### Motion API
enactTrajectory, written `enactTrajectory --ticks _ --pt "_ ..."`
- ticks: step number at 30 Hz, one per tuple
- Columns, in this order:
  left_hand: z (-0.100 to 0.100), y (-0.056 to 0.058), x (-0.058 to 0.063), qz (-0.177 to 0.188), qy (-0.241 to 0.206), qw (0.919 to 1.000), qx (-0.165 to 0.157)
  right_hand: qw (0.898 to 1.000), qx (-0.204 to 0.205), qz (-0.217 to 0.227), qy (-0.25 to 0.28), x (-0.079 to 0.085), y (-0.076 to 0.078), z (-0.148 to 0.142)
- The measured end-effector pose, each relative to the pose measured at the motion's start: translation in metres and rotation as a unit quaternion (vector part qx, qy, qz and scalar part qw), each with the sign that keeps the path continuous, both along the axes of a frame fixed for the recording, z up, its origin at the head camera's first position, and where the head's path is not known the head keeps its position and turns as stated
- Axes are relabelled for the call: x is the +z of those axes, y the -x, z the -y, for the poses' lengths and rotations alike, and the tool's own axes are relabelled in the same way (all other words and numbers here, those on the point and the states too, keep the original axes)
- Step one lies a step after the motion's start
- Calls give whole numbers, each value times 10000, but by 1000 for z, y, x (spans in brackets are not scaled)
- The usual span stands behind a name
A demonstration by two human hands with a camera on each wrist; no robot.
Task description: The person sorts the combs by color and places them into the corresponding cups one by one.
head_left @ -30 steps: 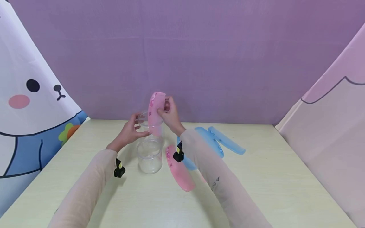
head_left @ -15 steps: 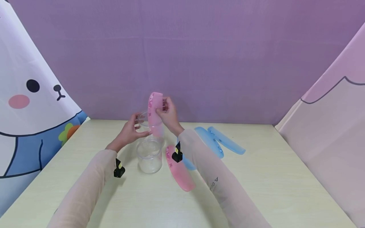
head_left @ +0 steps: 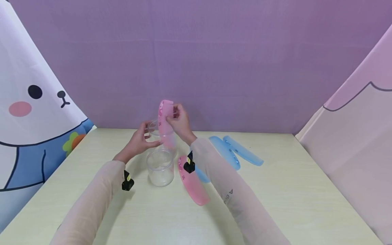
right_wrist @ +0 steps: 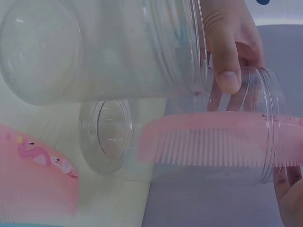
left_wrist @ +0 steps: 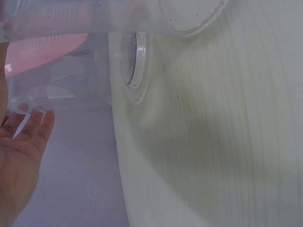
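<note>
My right hand point(head_left: 181, 124) pinches a pink comb point(head_left: 164, 117) by its toothed side and holds it upright. The comb's lower part is inside the rear clear jar point(right_wrist: 213, 176), past its rim, as the right wrist view shows. Around that jar, near its mouth, my left hand point(head_left: 138, 141) grips with the thumb in front and fingers behind. A second clear jar point(head_left: 160, 174), uncapped, stands just nearer to me. Right of it lies another pink comb point(head_left: 195, 189) with a flamingo print.
Two blue combs point(head_left: 226, 151) lie side by side to the right, slightly overlapping. A third blue comb point(head_left: 202, 175) is mostly hidden under my right sleeve. A purple cloth point(head_left: 245, 68) hangs behind the table point(head_left: 291, 197).
The pink comb in my right hand has moved slightly left and down, further into the rear jar. My left hand and the jars have stayed put.
</note>
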State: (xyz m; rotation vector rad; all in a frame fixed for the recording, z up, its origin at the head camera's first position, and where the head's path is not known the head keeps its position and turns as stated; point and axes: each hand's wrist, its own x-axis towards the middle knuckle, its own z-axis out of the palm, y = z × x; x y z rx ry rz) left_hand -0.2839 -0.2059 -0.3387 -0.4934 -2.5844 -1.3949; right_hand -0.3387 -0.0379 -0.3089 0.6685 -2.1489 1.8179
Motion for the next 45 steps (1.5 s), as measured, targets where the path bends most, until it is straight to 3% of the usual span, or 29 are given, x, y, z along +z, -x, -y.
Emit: enactTrajectory --ticks 13,21,25,30,35,38,45 --pt "1 1 -1 -44 -2 10000 -21 9999 112 14 -106 0 -1 2" --pt "1 0 0 -4 22 10000 -3 9996 229 -120 -87 20 -27 -3" --pt "1 0 -1 32 10 10000 4 9996 180 -193 -31 23 -29 -4" --pt "0 0 -1 44 24 10000 3 9998 72 -195 36 20 -22 -5" --pt "1 1 -2 37 0 10000 0 9999 -54 -85 -21 5 1 -4" --pt "4 7 -7 11 -65 10000 -22 9998 -172 -25 -102 -2 10 -4" --pt "13 24 -25 -112 63 9999 43 9997 -176 37 -167 -4 15 -5"
